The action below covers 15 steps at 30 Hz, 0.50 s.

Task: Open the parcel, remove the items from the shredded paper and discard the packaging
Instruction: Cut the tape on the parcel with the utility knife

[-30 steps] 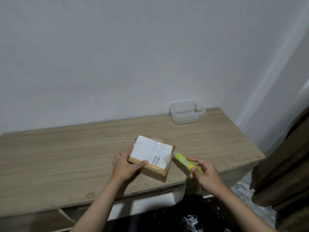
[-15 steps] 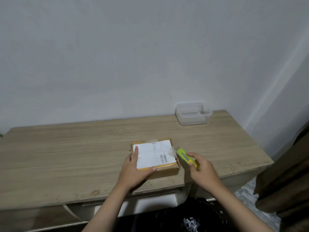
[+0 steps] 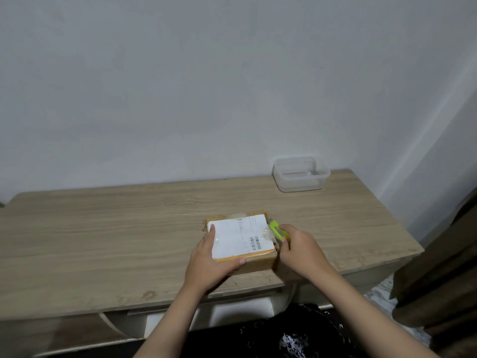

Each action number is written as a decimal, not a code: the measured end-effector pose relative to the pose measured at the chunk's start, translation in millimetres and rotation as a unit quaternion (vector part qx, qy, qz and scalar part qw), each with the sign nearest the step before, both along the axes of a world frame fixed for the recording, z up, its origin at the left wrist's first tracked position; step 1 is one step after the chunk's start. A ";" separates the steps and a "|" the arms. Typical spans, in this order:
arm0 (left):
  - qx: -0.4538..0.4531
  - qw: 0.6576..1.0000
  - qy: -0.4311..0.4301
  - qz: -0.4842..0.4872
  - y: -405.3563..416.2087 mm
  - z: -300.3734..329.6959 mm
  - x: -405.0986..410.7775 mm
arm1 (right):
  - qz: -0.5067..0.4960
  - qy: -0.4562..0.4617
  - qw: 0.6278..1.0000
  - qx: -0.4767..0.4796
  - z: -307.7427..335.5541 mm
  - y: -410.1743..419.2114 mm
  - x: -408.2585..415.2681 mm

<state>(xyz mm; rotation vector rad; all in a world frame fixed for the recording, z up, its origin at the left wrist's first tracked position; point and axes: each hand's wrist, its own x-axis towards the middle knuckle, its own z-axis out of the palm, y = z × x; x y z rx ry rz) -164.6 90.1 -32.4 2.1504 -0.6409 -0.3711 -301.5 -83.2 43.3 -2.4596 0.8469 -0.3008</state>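
**Two hands at a taped parcel, one holding a yellow cutter**

A person is sitting at a light wooden table [image 3: 103,241], looking down at their own bare hands. A small brown cardboard parcel [image 3: 258,263] is lying flat near the table's front edge, slightly toward four o'clock from the tabletop's centre. A white shipping label [image 3: 237,235] with a barcode is covering most of its top, under clear tape, and the box is still sealed.

The left hand [image 3: 211,264] is resting on the parcel's seven o'clock corner, with the fingers lying along the left side of the label and the thumb pressing against the front face, so the hand is clamped on the box.

The right hand [image 3: 299,251] is sitting at the parcel's three o'clock side, with its fingers curled tight around a yellow-green utility cutter [image 3: 277,229]. The cutter's tip is pointing toward eleven o'clock and lying against the box's right edge; whether a blade is out cannot be told.

A clear plastic container [image 3: 300,174] is standing at the table's one o'clock corner, against the white wall [image 3: 206,86], well apart from the parcel. A brown curtain [image 3: 444,267] is hanging at three o'clock.
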 end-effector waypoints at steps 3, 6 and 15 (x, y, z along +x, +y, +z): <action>0.000 1.000 0.003 0.003 0.1 -0.5 0.2 | 0.006 0.029 0.999 -0.021 7.0 1.5 4.6; 0.009 1.000 0.001 0.006 -0.6 -2.3 0.6 | 0.020 0.077 0.996 -0.038 17.0 2.9 9.5; 0.041 0.999 -0.001 0.022 -2.5 -5.6 1.0 | 0.060 0.150 0.986 -0.044 44.6 -0.5 12.2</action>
